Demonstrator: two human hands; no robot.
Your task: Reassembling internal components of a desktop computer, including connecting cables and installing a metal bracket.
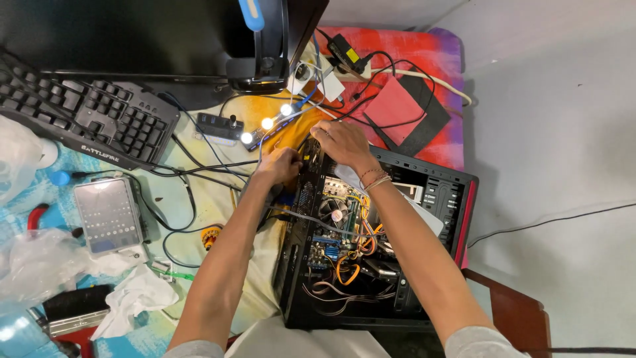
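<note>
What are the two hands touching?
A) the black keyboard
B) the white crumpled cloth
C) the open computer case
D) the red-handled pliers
C: both the left hand and the right hand rest on the top edge of the open computer case, while the keyboard lies apart at the upper left.

Black keyboard [93,119], grey parts box [109,215]
</note>
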